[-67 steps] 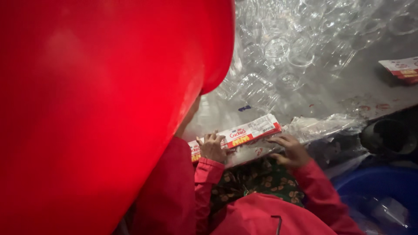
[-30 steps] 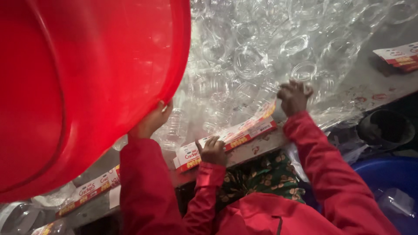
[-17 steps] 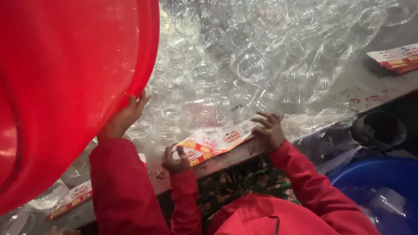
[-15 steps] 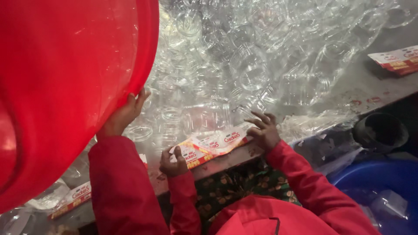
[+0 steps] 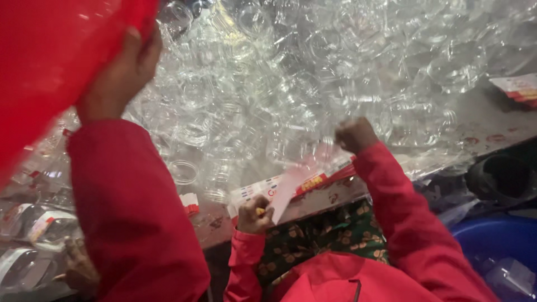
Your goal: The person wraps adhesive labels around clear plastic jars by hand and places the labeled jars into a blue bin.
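On the worktable (image 5: pixel 485 126) heaped with clear plastic cups (image 5: pixel 279 84), the right hand (image 5: pixel 355 134) has lifted off the printed label strip (image 5: pixel 313 182) at the near edge and now rests balled in a fist against the heap, leaving the left hand (image 5: pixel 254 215), fingers clamped on the strip's near end, holding it alone, while another sleeve's hand (image 5: pixel 120 72) grips a red basin (image 5: pixel 50 67).

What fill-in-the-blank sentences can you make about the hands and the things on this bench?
1. The person's left hand grips a label strip, while the right hand is closed in a ____.
2. The big tub that a co-worker's hand holds up by its rim is ____ in colour.
3. The pile of containers on the table is made of ____ plastic.

Missing words: fist; red; clear
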